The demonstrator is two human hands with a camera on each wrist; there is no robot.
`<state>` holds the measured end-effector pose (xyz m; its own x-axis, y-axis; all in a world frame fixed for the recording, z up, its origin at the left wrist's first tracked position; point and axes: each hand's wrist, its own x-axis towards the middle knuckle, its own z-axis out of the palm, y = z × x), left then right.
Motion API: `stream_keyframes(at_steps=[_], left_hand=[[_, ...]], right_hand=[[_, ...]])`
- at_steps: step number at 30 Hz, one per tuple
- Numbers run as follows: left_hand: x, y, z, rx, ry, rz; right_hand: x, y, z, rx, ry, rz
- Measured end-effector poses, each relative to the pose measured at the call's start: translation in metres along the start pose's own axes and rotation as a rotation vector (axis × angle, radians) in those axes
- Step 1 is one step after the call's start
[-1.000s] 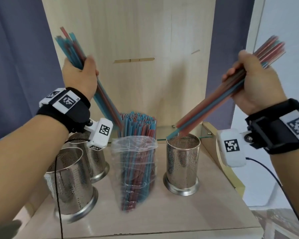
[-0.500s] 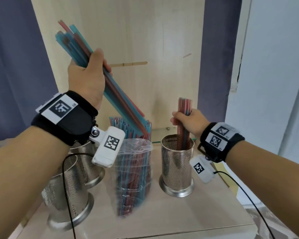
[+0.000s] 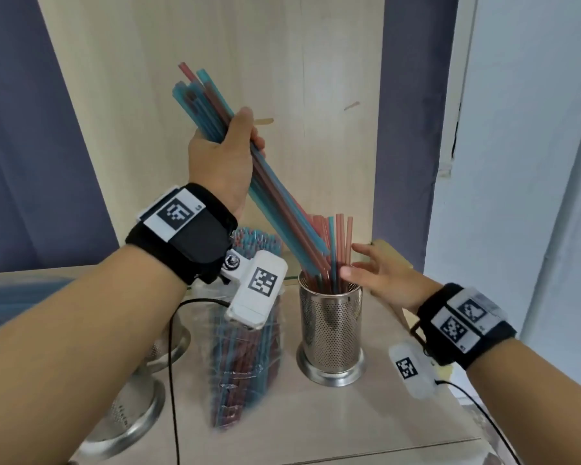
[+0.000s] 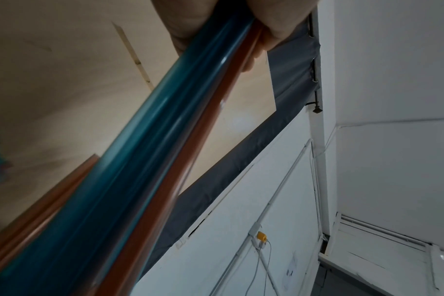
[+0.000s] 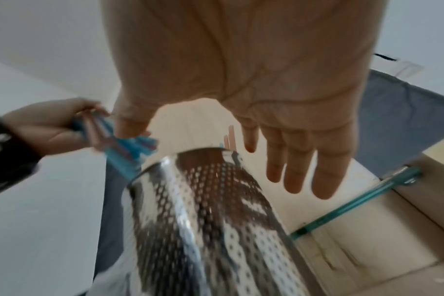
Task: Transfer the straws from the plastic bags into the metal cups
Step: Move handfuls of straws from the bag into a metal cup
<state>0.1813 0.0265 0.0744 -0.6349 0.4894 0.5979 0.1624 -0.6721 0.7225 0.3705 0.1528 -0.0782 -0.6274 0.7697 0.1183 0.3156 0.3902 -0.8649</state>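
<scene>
Straws (image 3: pixel 249 156) slanted from the gripping left hand (image 3: pixel 220 162) down into the metal cup (image 3: pixel 331 325) on the counter (image 3: pixel 366 417); the right hand (image 3: pixel 381 280), fingers spread, hovered beside its rim.

Left hand (image 4: pixel 231 18) at top edge, fingers curled around a bundle of straws (image 4: pixel 145 164), blue with orange-red ones alongside. Bundle runs diagonally to lower left, blurred. Behind: pale wood panel (image 4: pixel 64 90), grey curtain (image 4: pixel 287 120), white wall (image 4: pixel 393 140).

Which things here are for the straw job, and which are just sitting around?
For the job:
straw bundle in left hand
metal cup holding straws
plastic bag of straws
right hand, open

Just around:
blue curtain
white wall
</scene>
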Motion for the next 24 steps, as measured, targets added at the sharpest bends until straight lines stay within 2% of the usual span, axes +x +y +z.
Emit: stream_keyframes(at_steps=[3,7,10,14,17,20,24], left_hand=[[-0.003,-0.018,0.012,0.033,0.006,-0.043],[-0.011,-0.046,0.022,0.104,0.034,-0.108],[-0.018,-0.065,0.022,0.149,0.053,-0.159],[-0.025,-0.083,0.017,0.317,0.066,-0.107],[-0.031,-0.097,0.013,0.483,-0.062,-0.116],[-0.039,-0.115,0.009,0.612,-0.252,-0.219],[-0.05,-0.126,0.009,0.689,-0.362,-0.181]], right_hand=[[-0.015,0.006,0.014,0.045,-0.057,-0.087],[-0.013,0.016,0.028,0.031,0.04,-0.169],[-0.013,0.022,0.033,0.031,0.059,-0.178],[-0.015,0.026,0.039,0.035,0.113,-0.209],[-0.014,0.027,0.04,0.025,0.111,-0.227],[-0.013,0.026,0.041,0.038,0.105,-0.251],[-0.013,0.028,0.041,0.067,0.101,-0.262]])
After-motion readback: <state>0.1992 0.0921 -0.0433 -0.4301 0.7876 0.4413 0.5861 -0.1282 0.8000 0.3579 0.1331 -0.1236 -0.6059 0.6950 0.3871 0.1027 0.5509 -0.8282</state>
